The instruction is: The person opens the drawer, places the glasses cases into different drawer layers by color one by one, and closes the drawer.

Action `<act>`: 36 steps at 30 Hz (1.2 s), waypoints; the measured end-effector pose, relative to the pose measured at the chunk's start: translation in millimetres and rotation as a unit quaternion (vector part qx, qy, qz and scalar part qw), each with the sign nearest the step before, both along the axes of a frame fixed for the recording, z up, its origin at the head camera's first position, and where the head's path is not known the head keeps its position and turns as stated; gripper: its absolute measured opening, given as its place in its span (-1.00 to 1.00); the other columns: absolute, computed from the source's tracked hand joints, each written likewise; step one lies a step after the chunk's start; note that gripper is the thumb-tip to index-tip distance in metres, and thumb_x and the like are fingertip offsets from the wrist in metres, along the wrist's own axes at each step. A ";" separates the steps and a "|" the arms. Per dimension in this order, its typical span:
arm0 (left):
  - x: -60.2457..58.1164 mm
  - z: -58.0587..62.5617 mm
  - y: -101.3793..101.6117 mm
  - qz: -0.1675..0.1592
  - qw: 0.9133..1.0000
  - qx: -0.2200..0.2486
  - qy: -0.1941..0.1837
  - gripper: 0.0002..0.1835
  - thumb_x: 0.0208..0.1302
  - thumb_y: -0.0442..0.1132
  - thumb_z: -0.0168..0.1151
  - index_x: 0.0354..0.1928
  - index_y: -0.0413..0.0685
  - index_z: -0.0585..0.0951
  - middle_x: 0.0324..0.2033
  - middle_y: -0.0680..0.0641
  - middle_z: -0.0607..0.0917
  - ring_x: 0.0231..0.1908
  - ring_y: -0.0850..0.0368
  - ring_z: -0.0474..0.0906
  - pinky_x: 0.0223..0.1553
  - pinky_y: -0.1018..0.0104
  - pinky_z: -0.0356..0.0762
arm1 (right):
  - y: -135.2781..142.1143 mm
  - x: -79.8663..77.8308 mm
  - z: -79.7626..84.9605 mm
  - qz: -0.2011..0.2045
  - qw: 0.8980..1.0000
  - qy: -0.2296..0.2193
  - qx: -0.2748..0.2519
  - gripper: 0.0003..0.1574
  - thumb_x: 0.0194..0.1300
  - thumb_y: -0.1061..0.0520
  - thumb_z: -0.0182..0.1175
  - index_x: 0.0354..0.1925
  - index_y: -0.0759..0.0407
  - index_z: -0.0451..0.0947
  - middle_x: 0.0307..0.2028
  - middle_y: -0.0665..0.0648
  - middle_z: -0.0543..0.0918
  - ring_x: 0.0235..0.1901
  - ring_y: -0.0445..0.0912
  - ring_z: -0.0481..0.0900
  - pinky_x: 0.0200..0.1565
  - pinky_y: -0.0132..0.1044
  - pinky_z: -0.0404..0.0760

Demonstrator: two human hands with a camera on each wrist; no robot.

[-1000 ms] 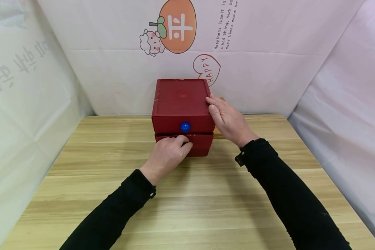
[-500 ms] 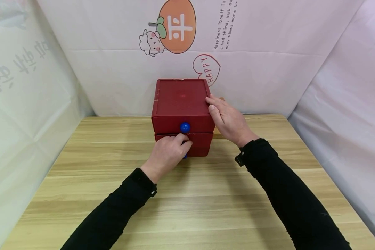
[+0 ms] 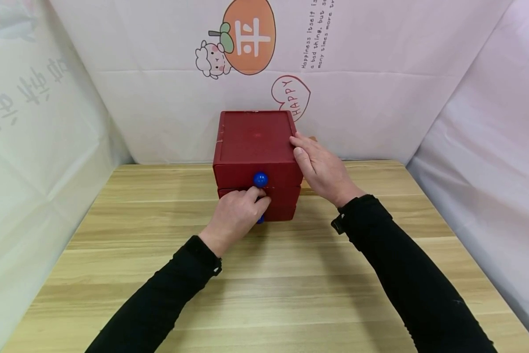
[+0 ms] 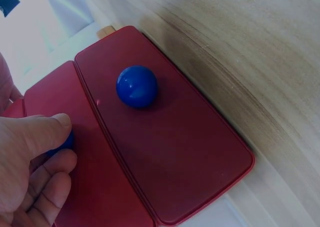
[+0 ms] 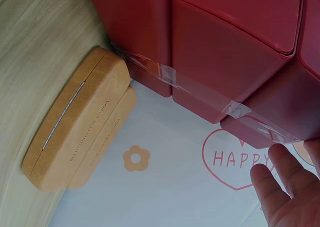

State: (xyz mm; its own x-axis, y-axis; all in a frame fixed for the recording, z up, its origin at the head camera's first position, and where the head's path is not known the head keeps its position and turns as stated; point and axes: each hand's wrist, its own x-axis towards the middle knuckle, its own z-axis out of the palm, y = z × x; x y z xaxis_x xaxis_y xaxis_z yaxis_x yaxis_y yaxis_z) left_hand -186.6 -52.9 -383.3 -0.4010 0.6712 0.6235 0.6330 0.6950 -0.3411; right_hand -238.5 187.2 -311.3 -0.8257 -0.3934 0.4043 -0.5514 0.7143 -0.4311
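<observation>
A red drawer box (image 3: 256, 137) with stacked drawers and round blue knobs stands at the back of the table. My left hand (image 3: 234, 215) pinches the knob (image 4: 65, 141) of the middle drawer (image 4: 95, 187) between thumb and fingers, which mostly cover it. That drawer's front sits about in line with the others. Below it, the bottom drawer (image 4: 170, 147) has its knob (image 4: 137, 86) in plain sight; the top knob (image 3: 261, 179) shows just above my fingers. With fingers extended, my right hand (image 3: 323, 169) rests against the box's upper right edge.
Beside the box on the right lies a tan case (image 5: 77, 119) with printed lettering, largely behind my right hand in the head view. Clear tape (image 5: 200, 94) runs across the box's side. A printed white cloth (image 3: 158, 113) hangs right behind the box, and more cloth flanks the table (image 3: 273, 294).
The middle drawer has slid inward with my left hand on its knob. The bottom knob has come into sight beneath that hand. My right hand stays in place.
</observation>
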 end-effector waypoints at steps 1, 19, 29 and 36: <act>0.0 0.3 -0.1 0.000 1.000 0.001 -0.001 -0.81 0.32 -0.27 0.20 -0.10 -0.04 0.73 -0.23 -0.07 0.66 -0.49 0.14 0.52 -0.42 0.35 0.62 | -0.3 0.0 0.4 0.000 1.000 0.000 0.000 -0.23 0.50 -0.32 -0.38 0.48 -0.07 0.21 0.50 -0.04 0.16 0.44 -0.19 0.05 0.42 -0.05 0.17; 3.1 3.1 -0.6 0.007 1.000 -0.004 -0.018 -0.78 0.34 -0.26 0.18 -0.05 -0.03 0.72 -0.19 -0.06 0.66 -0.43 0.14 0.54 -0.38 0.34 0.62 | -0.4 0.1 1.7 0.005 1.000 -0.001 0.002 -0.23 0.49 -0.32 -0.37 0.48 -0.06 0.21 0.50 -0.03 0.16 0.45 -0.17 0.04 0.42 -0.04 0.15; 4.2 4.7 -0.9 0.002 1.000 -0.003 -0.019 -0.78 0.33 -0.24 0.20 -0.06 -0.03 0.72 -0.20 -0.05 0.67 -0.45 0.14 0.54 -0.41 0.35 0.60 | -0.2 0.8 2.1 0.002 1.000 -0.004 0.003 -0.23 0.49 -0.33 -0.37 0.49 -0.08 0.20 0.50 -0.04 0.16 0.45 -0.17 0.05 0.42 -0.03 0.17; 5.2 5.8 -2.1 0.002 1.000 -0.011 -0.023 -0.77 0.35 -0.21 0.18 -0.03 0.01 0.71 -0.18 -0.03 0.67 -0.42 0.14 0.56 -0.39 0.34 0.59 | -0.1 1.4 2.1 -0.002 1.000 -0.007 0.003 -0.22 0.48 -0.34 -0.38 0.49 -0.08 0.20 0.50 -0.04 0.15 0.45 -0.17 0.04 0.42 -0.01 0.17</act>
State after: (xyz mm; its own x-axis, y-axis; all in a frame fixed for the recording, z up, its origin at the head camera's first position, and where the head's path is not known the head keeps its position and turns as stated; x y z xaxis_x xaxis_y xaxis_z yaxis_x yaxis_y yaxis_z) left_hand -181.5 -55.0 -377.5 -0.4323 0.6824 0.5894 0.6454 0.6907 -0.3263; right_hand -237.2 187.0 -309.2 -0.8324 -0.3934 0.3902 -0.5431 0.7190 -0.4336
